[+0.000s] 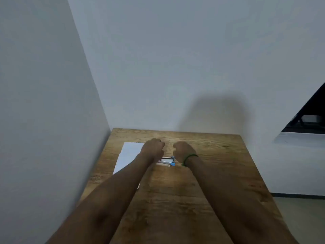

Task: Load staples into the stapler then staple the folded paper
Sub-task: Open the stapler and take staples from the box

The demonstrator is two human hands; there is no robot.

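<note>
The blue stapler [168, 161] lies on the wooden table [202, 187] between the two wrists, just right of the white paper [129, 154], whose near edge the left forearm hides. The left hand [153, 148] and right hand [183, 150] hover curled into loose fists, and whether either pinches anything cannot be told. Walls hem the table's far and left edges; its right half lies bare

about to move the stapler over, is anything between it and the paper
Nothing on the table separates them. Only the left hand and its forearm hang over the gap between the stapler and the paper.
</note>
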